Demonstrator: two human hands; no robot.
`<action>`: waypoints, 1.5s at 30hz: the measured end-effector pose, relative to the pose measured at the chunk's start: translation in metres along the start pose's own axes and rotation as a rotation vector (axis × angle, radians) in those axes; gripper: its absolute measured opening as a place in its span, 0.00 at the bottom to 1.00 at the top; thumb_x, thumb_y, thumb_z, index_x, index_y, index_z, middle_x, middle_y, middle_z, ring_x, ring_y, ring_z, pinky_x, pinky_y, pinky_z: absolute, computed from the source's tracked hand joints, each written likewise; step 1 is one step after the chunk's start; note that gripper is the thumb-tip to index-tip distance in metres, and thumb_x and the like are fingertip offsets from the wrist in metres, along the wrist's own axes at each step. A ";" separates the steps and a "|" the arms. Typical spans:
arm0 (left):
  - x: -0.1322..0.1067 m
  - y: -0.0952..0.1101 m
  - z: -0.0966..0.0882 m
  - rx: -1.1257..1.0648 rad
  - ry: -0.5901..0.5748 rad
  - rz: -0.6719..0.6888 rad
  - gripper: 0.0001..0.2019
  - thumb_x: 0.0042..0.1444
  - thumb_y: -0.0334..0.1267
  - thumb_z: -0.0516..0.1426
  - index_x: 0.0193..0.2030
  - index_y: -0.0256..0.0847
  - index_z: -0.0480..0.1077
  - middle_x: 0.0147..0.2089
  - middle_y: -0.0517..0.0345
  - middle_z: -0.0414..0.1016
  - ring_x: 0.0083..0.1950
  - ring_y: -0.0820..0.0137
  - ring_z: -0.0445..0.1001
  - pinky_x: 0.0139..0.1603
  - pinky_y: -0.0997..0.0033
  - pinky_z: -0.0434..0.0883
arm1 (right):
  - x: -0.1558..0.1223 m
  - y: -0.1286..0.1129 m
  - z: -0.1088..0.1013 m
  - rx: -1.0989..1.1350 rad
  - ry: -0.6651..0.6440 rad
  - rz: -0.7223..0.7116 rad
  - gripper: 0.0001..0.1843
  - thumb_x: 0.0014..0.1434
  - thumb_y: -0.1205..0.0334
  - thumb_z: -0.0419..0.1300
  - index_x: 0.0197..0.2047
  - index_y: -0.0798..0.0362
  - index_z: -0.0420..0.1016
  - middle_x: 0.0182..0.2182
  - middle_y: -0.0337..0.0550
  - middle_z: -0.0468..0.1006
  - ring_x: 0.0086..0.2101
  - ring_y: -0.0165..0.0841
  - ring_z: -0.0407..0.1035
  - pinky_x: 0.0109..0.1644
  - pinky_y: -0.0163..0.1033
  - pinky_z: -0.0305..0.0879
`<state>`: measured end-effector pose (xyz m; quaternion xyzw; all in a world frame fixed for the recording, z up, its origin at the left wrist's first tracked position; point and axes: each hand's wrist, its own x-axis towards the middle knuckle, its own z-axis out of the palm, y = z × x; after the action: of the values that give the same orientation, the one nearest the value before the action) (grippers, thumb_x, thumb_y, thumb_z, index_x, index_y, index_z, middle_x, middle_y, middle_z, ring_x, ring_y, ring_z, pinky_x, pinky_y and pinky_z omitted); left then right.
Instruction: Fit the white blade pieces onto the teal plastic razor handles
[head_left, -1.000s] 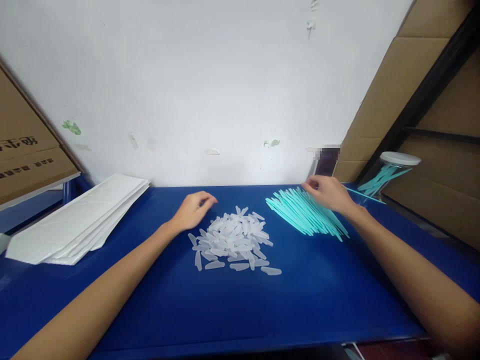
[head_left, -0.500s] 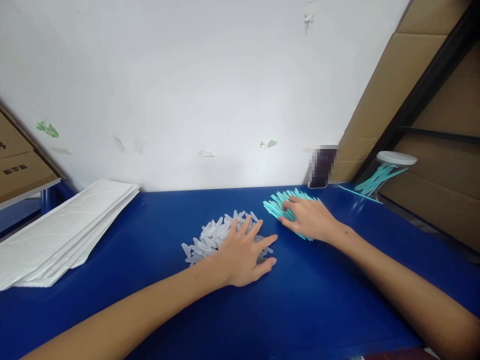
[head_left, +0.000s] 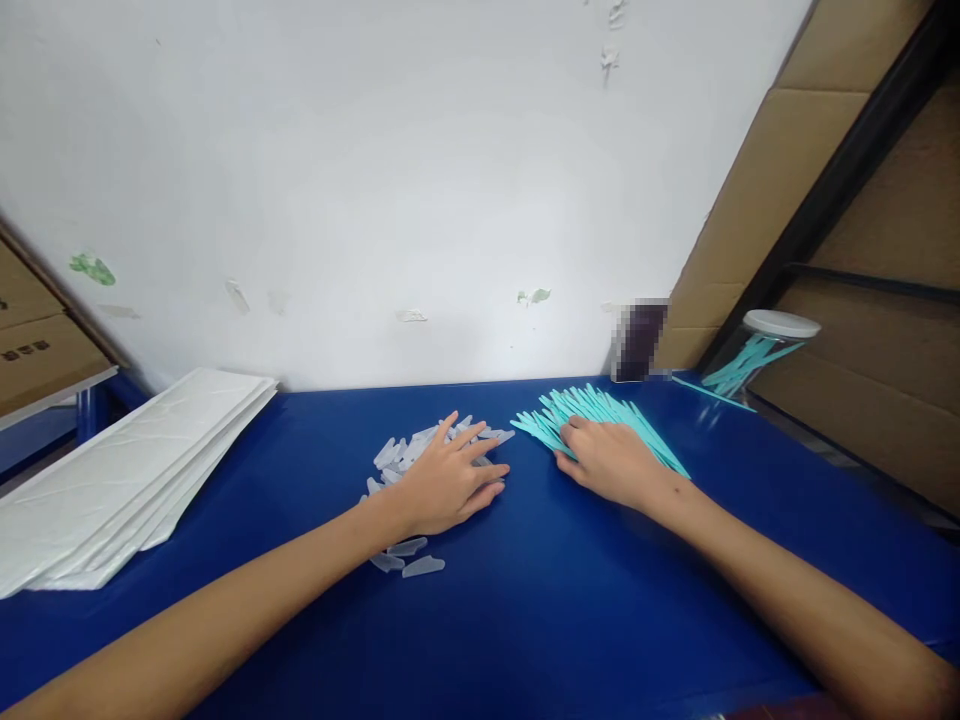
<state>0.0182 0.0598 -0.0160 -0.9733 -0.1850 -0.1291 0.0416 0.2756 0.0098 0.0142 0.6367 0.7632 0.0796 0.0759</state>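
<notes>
My left hand [head_left: 447,481] lies flat with fingers stretched out on a pile of small translucent white plastic caps [head_left: 405,455] in the middle of the blue table [head_left: 555,600]. A few caps [head_left: 409,560] lie loose just below my wrist. My right hand [head_left: 609,460] rests on a fanned heap of turquoise plastic sticks [head_left: 600,412], its fingers curled down onto the sticks' near ends; whether it grips any I cannot tell.
A stack of long white bags [head_left: 127,470] lies at the table's left. A clear jar with a white lid [head_left: 757,350] holding turquoise sticks stands at the back right. Cardboard boxes [head_left: 847,180] rise on the right, another [head_left: 34,340] on the left. White wall behind.
My left hand moved from the pile's left edge onto the caps and spread flat, pushing them leftward. My right hand slid from the sticks' far end toward their near left end.
</notes>
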 end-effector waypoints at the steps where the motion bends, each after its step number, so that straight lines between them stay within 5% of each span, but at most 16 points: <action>1: -0.001 -0.003 0.000 0.019 0.033 0.026 0.19 0.72 0.44 0.46 0.57 0.46 0.76 0.64 0.49 0.71 0.70 0.50 0.61 0.71 0.31 0.49 | 0.000 0.000 0.000 0.011 0.004 -0.002 0.17 0.69 0.56 0.49 0.40 0.57 0.75 0.41 0.55 0.78 0.34 0.41 0.74 0.31 0.41 0.54; 6: -0.006 -0.010 -0.005 0.010 0.172 0.021 0.16 0.71 0.40 0.49 0.45 0.41 0.79 0.56 0.49 0.76 0.62 0.56 0.70 0.66 0.45 0.63 | 0.000 0.006 0.001 0.069 0.027 -0.022 0.18 0.69 0.56 0.47 0.33 0.53 0.73 0.35 0.49 0.79 0.32 0.37 0.72 0.30 0.40 0.49; 13: -0.031 -0.014 -0.022 -0.133 0.261 0.026 0.12 0.70 0.37 0.52 0.49 0.41 0.77 0.51 0.49 0.77 0.55 0.62 0.72 0.54 0.60 0.72 | -0.001 0.017 -0.002 0.129 0.057 -0.020 0.14 0.67 0.60 0.48 0.34 0.53 0.72 0.33 0.48 0.78 0.29 0.36 0.69 0.30 0.39 0.47; 16: -0.044 -0.015 -0.031 -0.255 0.275 0.089 0.11 0.69 0.33 0.53 0.52 0.43 0.76 0.52 0.50 0.77 0.52 0.66 0.75 0.50 0.65 0.74 | -0.006 0.015 -0.007 0.226 0.120 -0.124 0.13 0.67 0.59 0.48 0.35 0.52 0.69 0.32 0.45 0.76 0.29 0.34 0.66 0.31 0.38 0.48; 21: -0.055 -0.017 -0.040 -0.169 0.495 0.123 0.08 0.61 0.34 0.61 0.46 0.38 0.76 0.43 0.50 0.78 0.41 0.66 0.77 0.40 0.67 0.74 | -0.019 -0.002 -0.011 0.435 0.148 -0.377 0.11 0.62 0.64 0.51 0.28 0.52 0.63 0.23 0.37 0.68 0.23 0.28 0.56 0.29 0.37 0.48; 29: -0.066 -0.015 -0.037 -0.008 0.211 -0.061 0.12 0.67 0.35 0.52 0.41 0.36 0.77 0.30 0.56 0.73 0.29 0.71 0.69 0.29 0.71 0.64 | -0.027 -0.019 -0.003 0.478 0.046 -0.563 0.06 0.58 0.67 0.54 0.29 0.52 0.64 0.27 0.37 0.69 0.26 0.28 0.58 0.30 0.36 0.48; 37: -0.057 0.007 -0.032 -0.055 0.102 -0.013 0.13 0.67 0.39 0.52 0.47 0.39 0.76 0.40 0.52 0.74 0.38 0.67 0.70 0.39 0.66 0.66 | -0.029 -0.022 -0.005 0.439 -0.017 -0.567 0.09 0.61 0.59 0.56 0.30 0.52 0.64 0.28 0.37 0.69 0.25 0.28 0.57 0.30 0.38 0.48; 42: -0.055 0.015 -0.036 -0.134 0.040 -0.009 0.15 0.65 0.42 0.55 0.53 0.41 0.75 0.48 0.48 0.73 0.49 0.61 0.71 0.50 0.61 0.68 | -0.030 -0.026 -0.005 0.430 0.079 -0.571 0.13 0.60 0.55 0.59 0.29 0.53 0.64 0.32 0.40 0.69 0.34 0.33 0.63 0.45 0.44 0.55; 45: -0.055 0.017 -0.038 -0.166 0.005 -0.009 0.19 0.62 0.45 0.58 0.57 0.43 0.73 0.53 0.47 0.72 0.54 0.57 0.70 0.55 0.57 0.67 | -0.029 -0.027 -0.002 0.431 0.077 -0.563 0.13 0.59 0.55 0.60 0.28 0.53 0.65 0.34 0.41 0.69 0.33 0.32 0.63 0.40 0.41 0.54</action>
<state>-0.0334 0.0196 0.0056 -0.9722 -0.1779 -0.1467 -0.0395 0.2542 -0.0237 0.0109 0.3993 0.9103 -0.0832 -0.0701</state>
